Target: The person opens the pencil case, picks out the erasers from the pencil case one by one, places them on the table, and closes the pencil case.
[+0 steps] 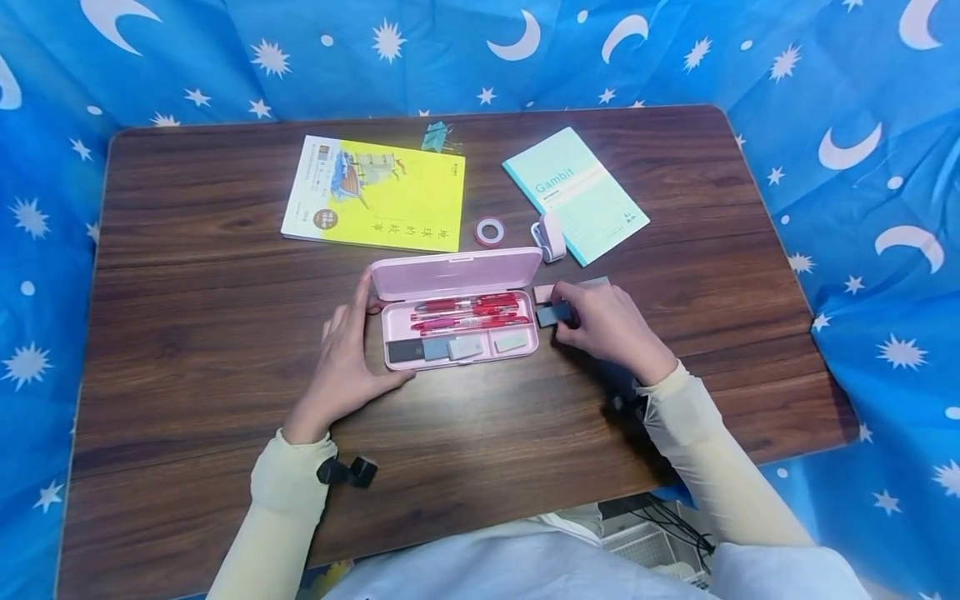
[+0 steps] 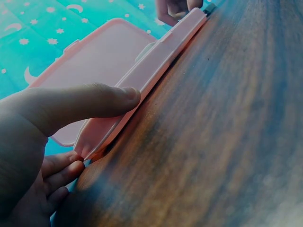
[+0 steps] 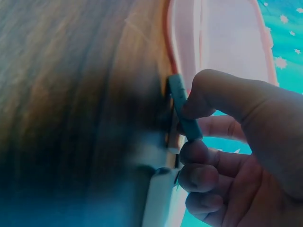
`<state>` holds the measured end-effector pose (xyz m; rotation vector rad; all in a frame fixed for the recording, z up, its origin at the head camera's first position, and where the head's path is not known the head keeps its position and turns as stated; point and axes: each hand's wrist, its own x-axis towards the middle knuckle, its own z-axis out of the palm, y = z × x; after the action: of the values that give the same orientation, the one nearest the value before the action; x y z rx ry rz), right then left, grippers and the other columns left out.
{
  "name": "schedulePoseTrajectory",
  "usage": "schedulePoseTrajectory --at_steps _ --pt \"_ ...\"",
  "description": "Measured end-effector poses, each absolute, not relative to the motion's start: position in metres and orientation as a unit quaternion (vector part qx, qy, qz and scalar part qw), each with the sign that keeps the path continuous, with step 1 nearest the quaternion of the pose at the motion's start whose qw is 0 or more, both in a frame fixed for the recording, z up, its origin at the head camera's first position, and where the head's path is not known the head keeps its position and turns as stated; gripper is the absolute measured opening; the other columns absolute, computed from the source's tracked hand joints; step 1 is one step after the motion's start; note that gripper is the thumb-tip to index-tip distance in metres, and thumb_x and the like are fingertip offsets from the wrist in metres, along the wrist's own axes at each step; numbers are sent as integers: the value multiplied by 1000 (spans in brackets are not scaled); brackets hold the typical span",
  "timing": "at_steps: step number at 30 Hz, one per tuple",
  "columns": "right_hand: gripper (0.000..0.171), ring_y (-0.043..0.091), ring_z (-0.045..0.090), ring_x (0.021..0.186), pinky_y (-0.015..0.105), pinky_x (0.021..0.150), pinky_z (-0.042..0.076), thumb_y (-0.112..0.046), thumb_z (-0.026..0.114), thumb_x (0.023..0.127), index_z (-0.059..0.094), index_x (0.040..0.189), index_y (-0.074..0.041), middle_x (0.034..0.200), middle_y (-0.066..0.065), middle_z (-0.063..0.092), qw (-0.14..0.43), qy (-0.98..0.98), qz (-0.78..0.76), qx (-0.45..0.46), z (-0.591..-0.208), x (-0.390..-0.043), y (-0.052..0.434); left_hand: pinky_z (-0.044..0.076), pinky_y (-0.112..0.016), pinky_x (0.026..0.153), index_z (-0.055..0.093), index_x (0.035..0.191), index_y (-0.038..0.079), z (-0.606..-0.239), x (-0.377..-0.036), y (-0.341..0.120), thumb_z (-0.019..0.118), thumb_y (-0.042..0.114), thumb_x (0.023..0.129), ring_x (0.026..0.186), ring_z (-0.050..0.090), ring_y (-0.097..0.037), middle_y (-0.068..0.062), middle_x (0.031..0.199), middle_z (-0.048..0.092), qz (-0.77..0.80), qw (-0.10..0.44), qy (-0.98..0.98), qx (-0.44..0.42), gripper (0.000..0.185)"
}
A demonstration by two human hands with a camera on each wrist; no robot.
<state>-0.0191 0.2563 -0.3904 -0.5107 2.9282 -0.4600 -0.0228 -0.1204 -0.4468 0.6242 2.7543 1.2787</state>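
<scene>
A pink pencil case (image 1: 397,317) lies on the table with its lid (image 1: 457,275) raised. Inside are several red pens (image 1: 468,312), a black block (image 1: 405,351), a grey-blue block (image 1: 436,348), a white eraser (image 1: 465,347) and a pale eraser (image 1: 511,341) in the small right compartment. My left hand (image 1: 341,367) holds the case's left end, thumb against the front wall and fingers round the far side. Just beyond the right end, my right hand (image 1: 611,325) pinches a small grey-blue eraser block (image 3: 184,109) between thumb and fingers, one end close beside the case wall.
Behind my right fingers lies a pale pink block (image 1: 543,293) and a grey one (image 1: 596,282). Farther back are a pink stapler (image 1: 552,237), a tape roll (image 1: 490,232), a mint notebook (image 1: 577,196), a yellow book (image 1: 382,196) and teal binder clips (image 1: 435,136).
</scene>
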Motion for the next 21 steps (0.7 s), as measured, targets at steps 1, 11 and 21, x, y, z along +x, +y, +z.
schedulePoseTrajectory --at_steps 1,11,21 --pt "24 17 46 55 34 52 33 -16 77 79 63 99 -12 64 -3 51 64 972 -152 -169 -392 -18 256 27 -50 97 0 163 30 -446 -23 -120 99 34 57 115 42 -32 -13 145 49 412 22 888 202 145" --pt "26 20 49 56 34 52 35 -14 79 82 64 101 -8 65 0 54 62 976 -128 -162 -394 -14 255 26 -51 100 0 163 31 -448 -22 -120 99 35 57 116 42 -31 -12 145 50 418 22 886 201 145" --pt "14 14 49 55 33 51 36 -15 77 84 70 94 -8 65 -2 58 0 966 -173 -194 -374 0 231 26 -52 100 0 163 31 -448 -22 -120 99 34 58 118 41 -32 -14 144 51 418 21 885 202 144"
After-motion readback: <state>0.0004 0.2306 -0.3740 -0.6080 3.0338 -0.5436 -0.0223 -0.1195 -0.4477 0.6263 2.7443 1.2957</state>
